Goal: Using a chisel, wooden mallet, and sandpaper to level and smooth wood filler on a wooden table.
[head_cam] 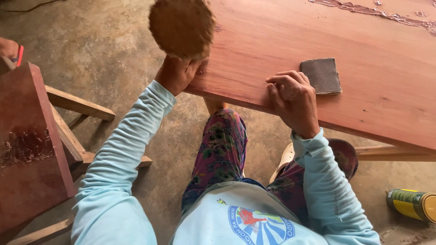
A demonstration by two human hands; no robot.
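Observation:
My left hand grips a round brown fibrous pad, held up over the near left corner of a large reddish wooden board. My right hand rests with curled fingers on the board's near edge and holds nothing. A dark folded piece of sandpaper lies flat on the board, just right of my right hand's fingertips. Both arms wear light blue sleeves. My legs in patterned trousers are below the board.
A dark red wooden panel leans on a wooden frame at the left. A yellow and green can lies on the concrete floor at lower right. Dried residue streaks mark the board's far side. Another person's hand shows at the left edge.

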